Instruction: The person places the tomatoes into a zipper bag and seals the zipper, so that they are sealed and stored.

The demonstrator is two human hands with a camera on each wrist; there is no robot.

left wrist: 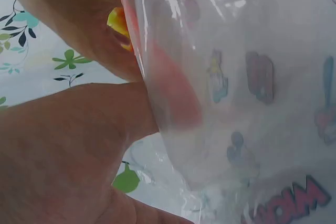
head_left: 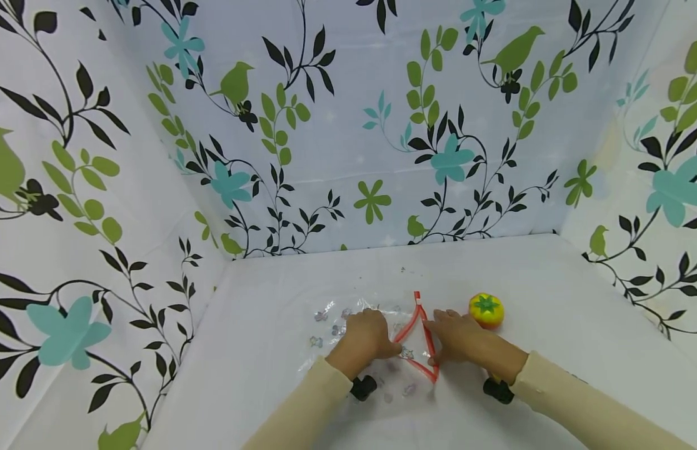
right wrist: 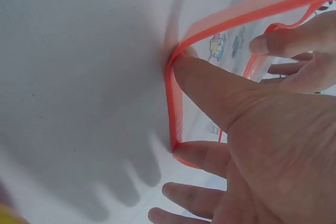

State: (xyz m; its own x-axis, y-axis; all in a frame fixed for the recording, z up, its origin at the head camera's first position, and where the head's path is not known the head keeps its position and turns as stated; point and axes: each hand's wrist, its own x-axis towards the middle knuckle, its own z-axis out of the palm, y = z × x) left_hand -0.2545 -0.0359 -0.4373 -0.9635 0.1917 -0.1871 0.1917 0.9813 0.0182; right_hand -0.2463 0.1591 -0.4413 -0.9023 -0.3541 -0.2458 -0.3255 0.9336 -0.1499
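Observation:
A clear zip bag [head_left: 376,375] with a red zip edge and small cartoon prints lies on the white table, its mouth spread apart towards the right. My left hand [head_left: 367,337] pinches the bag's near wall at the mouth; in the left wrist view its thumb shows pinkish through the cloudy film [left wrist: 231,103]. On the mouth's other side is my right hand [head_left: 466,340]. Its thumb and forefinger are straight and spread, pressing the red edge [right wrist: 170,103] outward, as the right wrist view shows. Beyond the right hand sits a yellow-red toy tomato [head_left: 486,310] with a green leaf top.
A bit of yellow [head_left: 494,377] peeks out under my right wrist, mostly hidden. Black wrist cameras [head_left: 363,387] hang below both wrists. Cloth walls [head_left: 337,125] printed with leaves and birds enclose the white table [head_left: 258,350] at the back and sides.

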